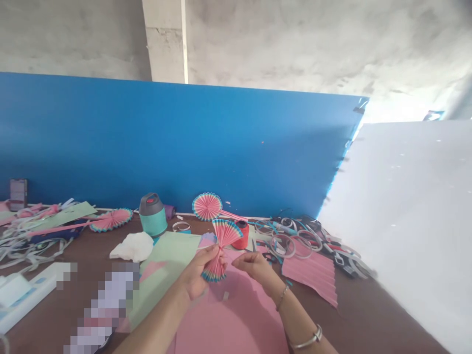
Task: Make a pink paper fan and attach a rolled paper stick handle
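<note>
A pink pleated paper fan (226, 233) with blue-green edges is gathered at its middle and spreads out above and below. My left hand (202, 265) is closed on it, thumb and fingers at the narrow waist. Just to the right, my right hand (254, 265) has its thumb and fingertips pinched together, apart from the fan; whatever may be between them is too small to make out. Below both hands lies a pink paper sheet (236, 324). Right behind the fan stands a red thread spool (241, 235), partly covered by it.
Finished round fans (207, 206) lie at the back and left. A teal container (153, 216) stands beside crumpled white tissue (132, 247). Tape rolls and cords (303, 243), scissors (270, 256) and a pleated pink sheet (311, 275) lie right. A power strip (33, 295) sits left.
</note>
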Tool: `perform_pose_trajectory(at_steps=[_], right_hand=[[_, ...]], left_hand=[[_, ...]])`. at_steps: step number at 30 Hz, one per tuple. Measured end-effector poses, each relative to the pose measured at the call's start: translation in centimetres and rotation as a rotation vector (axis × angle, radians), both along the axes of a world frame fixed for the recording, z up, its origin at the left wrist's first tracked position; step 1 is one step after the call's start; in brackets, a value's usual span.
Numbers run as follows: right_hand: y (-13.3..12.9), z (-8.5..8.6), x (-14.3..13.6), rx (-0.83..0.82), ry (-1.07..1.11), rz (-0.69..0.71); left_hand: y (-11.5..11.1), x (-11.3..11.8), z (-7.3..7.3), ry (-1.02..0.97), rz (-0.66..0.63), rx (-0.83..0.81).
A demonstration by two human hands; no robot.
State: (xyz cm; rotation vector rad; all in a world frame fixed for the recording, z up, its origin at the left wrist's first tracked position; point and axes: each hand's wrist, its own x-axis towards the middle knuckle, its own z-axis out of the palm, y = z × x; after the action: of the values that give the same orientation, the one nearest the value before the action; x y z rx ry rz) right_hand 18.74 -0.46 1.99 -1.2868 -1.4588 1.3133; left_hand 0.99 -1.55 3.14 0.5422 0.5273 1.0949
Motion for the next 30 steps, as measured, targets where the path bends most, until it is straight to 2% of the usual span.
perform_pose_trajectory(at_steps=[3,8,11,13,15,18,20,21,23,26,28,30], right_hand=[[0.0,0.1,-0.2,0.039,0.016,-0.061],[0.1,-0.3,-0.2,0.111,0.004,-0.077],[0.6,-1.1,0.0,0.186,-0.075,-0.095],[1.0,-1.7,0.3,0.274,-0.177,-0.153],[1.1,-1.9,0.5,0.421,-0.283,-0.273],[0.4,-1.6,0.4,0.754,-0.416,-0.447],[-0.4,-1.2,-0.1,0.937,-0.482,-0.439],[-0.8,-1.0,-0.4,0.973,-0.495,-0.392],[-1.4,-0.8,-1.1,0.981,-0.502,-0.292],[-1.6,-1.3,-2.1,0.894,-0.45,-0.211],[-1.4,-1.7,-2.6,0.74,-0.353,-0.199],[-1.2,-1.9,-2.9,0.503,-0.203,-0.192]], left_hand=[[0.4,-0.3,-0.6,0.041,0.044,-0.056],[0.3,-0.4,-0.5,0.09,-0.003,-0.071],[0.2,-0.4,-0.2,0.097,0.03,-0.109],[0.2,-0.4,0.0,0.083,0.081,-0.159],[0.3,-0.4,0.2,0.076,0.144,-0.216],[0.4,-0.3,0.2,0.128,0.19,-0.257],[0.4,-0.2,0.0,0.171,0.193,-0.247],[0.4,-0.2,-0.1,0.188,0.187,-0.23],[0.5,-0.1,-0.5,0.215,0.167,-0.181],[0.4,0.2,-1.1,0.224,0.137,-0.119],[0.3,0.4,-1.2,0.216,0.109,-0.08],[0.2,0.7,-1.2,0.214,0.068,-0.015]])
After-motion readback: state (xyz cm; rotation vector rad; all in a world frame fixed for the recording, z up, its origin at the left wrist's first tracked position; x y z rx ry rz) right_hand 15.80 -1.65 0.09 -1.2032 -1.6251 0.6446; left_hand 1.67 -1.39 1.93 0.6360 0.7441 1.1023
